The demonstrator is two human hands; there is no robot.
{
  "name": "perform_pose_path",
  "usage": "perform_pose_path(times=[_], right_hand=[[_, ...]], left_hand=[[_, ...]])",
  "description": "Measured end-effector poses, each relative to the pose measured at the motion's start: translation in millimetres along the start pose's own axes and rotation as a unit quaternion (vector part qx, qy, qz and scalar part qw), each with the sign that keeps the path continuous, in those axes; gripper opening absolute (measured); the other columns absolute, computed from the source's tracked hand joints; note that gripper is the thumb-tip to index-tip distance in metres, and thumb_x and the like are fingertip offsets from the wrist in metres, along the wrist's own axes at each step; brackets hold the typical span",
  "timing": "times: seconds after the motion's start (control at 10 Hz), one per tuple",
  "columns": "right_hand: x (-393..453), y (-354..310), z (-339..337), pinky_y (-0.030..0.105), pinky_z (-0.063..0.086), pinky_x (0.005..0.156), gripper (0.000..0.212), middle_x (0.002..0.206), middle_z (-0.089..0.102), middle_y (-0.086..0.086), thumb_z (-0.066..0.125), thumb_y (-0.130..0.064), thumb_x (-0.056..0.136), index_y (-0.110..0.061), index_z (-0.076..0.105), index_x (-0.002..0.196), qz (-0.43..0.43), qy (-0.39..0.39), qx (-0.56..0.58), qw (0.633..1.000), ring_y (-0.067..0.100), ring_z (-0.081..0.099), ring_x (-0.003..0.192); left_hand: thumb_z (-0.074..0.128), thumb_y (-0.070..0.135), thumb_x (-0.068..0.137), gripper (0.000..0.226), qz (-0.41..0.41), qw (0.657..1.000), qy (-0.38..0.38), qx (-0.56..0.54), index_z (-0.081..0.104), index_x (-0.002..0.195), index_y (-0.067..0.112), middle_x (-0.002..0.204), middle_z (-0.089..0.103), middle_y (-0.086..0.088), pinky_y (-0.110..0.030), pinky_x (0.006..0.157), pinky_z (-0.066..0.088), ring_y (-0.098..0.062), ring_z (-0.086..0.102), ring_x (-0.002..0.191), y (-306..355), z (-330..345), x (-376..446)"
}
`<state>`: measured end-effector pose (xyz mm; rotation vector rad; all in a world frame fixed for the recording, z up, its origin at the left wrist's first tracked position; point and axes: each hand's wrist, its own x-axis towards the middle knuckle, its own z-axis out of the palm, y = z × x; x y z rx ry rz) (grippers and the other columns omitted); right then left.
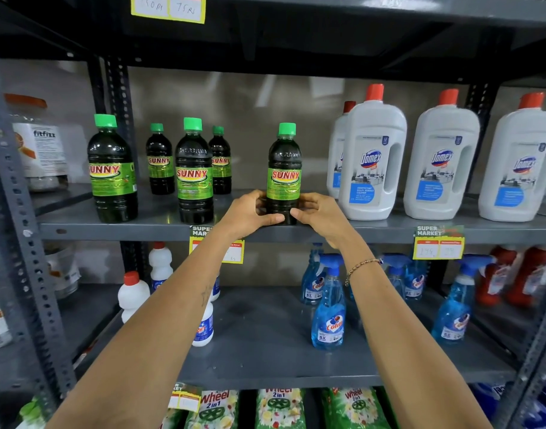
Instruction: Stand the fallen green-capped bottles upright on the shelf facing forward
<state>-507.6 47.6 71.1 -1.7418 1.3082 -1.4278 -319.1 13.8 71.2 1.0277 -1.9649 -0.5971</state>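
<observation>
A dark green-capped Sunny bottle (284, 171) stands upright at the front edge of the grey middle shelf (117, 226), its label facing me. My left hand (250, 213) and my right hand (319, 213) clasp its base from either side. To its left stand more Sunny bottles, all upright: a large one (111, 168) at the far left, another (193, 171) near the front, and two smaller ones (159, 159) (220, 161) behind. No fallen bottle is in sight.
White Domex jugs (372, 156) with red caps stand just right of the held bottle. Yellow price tags (438, 243) hang from the shelf lip. Below are blue spray bottles (329, 308) and small white bottles (132, 295). A perforated steel upright (21, 243) runs down the left.
</observation>
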Motion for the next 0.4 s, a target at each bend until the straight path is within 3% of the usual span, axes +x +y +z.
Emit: perform_pose_path(times=[0.2,0.4], right_hand=[[-5.0,-0.4,0.6,0.036,0.047,0.099,0.045,0.121,0.063,0.008,0.068,-0.013,0.084,-0.008,0.053,0.126,-0.016,-0.001,-0.022,1.0,0.015,0.06,0.108],[-15.1,-1.4,1.1,0.032,0.046,0.099,0.044,0.125,0.061,0.009,0.062,-0.013,0.088,-0.008,0.051,0.13,-0.033,0.032,-0.02,0.999,0.011,0.056,0.106]], left_hand=[[0.082,0.036,0.071,0.064,-0.013,1.0,0.001,-0.012,0.056,0.126,0.016,0.117,0.068,0.001,-0.027,0.095,0.049,-0.008,0.064,0.103,-1.2,0.5,-1.9],[0.074,0.035,0.08,0.039,-0.017,0.999,0.033,0.007,0.067,0.114,0.017,0.103,0.071,0.003,-0.024,0.092,0.048,-0.008,0.066,0.097,4.5,0.9,-8.9]])
